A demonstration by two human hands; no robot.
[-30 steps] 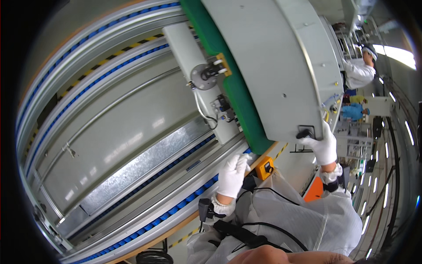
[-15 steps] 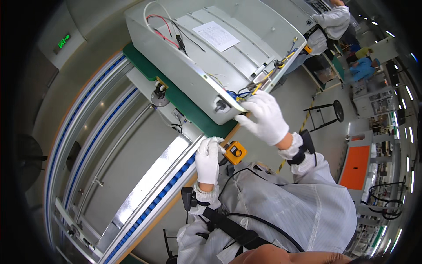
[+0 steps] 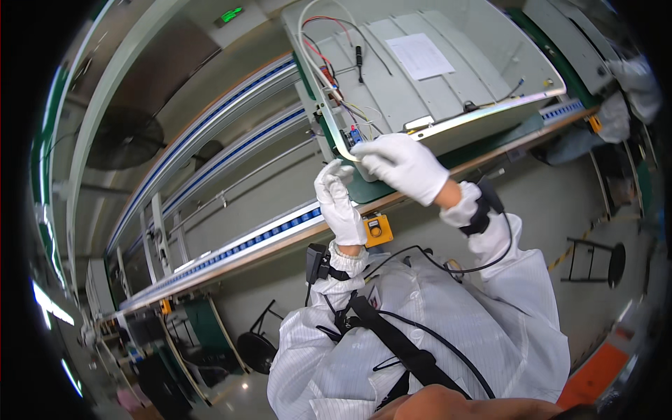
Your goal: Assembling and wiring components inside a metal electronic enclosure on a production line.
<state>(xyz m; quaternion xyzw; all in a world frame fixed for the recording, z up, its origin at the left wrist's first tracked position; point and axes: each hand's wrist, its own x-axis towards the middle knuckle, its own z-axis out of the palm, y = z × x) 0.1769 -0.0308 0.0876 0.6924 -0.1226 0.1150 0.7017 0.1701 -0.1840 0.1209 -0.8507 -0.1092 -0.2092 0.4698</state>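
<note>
A large pale grey metal housing (image 3: 483,77) lies with its hollow side up on a green board (image 3: 367,187). At its near left corner my right hand (image 3: 409,168), white-gloved, has its fingertips and thumb closed over the rim. Beside them, inside the corner, sit thin coloured wires (image 3: 357,115) and a small blue part (image 3: 355,135). My left hand (image 3: 341,210), also gloved, is just outside that corner with its fingers bent in toward the thumb. What those fingers hold, if anything, is hidden. A printed sheet (image 3: 420,56) lies on the housing's ribbed floor.
A roller conveyor (image 3: 273,227) with blue rollers runs along my front. A yellow control box (image 3: 378,229) hangs at its near edge. More cables (image 3: 360,59) lie in the housing. Stools (image 3: 607,264) stand behind on both sides. Another person's sleeve (image 3: 633,77) shows at far right.
The view has swung, so the housing appears farther right and turned. My right fingers have closed in at the corner. My left hand has risen from beside the control box toward the corner.
</note>
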